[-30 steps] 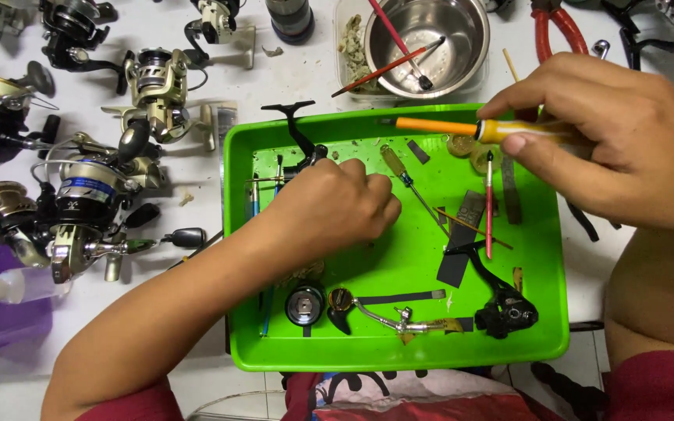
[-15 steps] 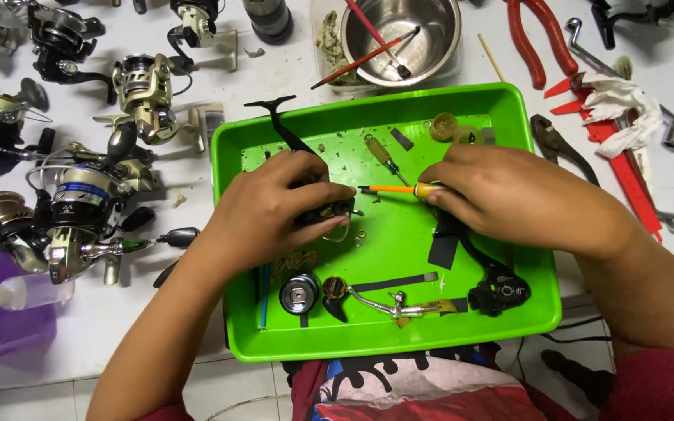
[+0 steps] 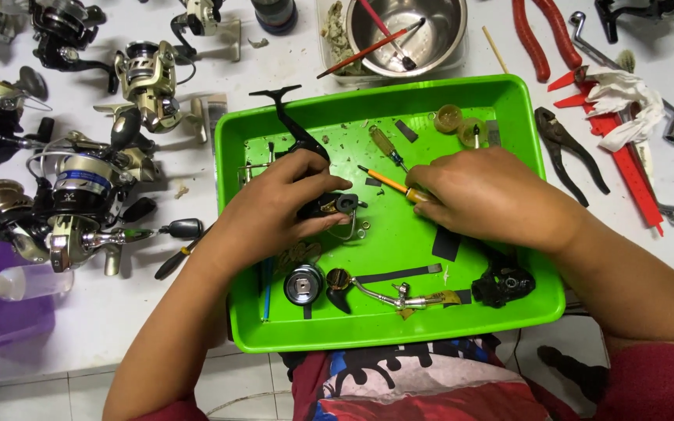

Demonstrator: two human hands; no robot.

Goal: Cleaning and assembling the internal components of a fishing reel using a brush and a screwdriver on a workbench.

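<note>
My left hand (image 3: 286, 203) grips a black fishing reel body (image 3: 329, 205) over the green plastic tray (image 3: 524, 101); the reel's stem sticks up past the fingers toward the tray's far left corner. My right hand (image 3: 485, 199) holds an orange-handled screwdriver (image 3: 384, 181), its tip pointing left, close to the reel body. In the tray lie a silver bail arm (image 3: 388, 295), a round spool (image 3: 303, 284), a black reel part (image 3: 502, 284), a second small screwdriver (image 3: 389, 146) and two round caps (image 3: 458, 123).
Several spinning reels (image 3: 79, 195) crowd the white table left of the tray. A steel bowl (image 3: 407, 31) with brushes stands behind it. Red-handled pliers (image 3: 540, 35), black pliers (image 3: 567, 148), a red tool with a white rag (image 3: 622, 105) lie right. A clear bottle (image 3: 9, 282) sits at left.
My right hand has come down from the tray's far right corner with the screwdriver to the middle. My left hand has picked up the black reel body and holds it there.
</note>
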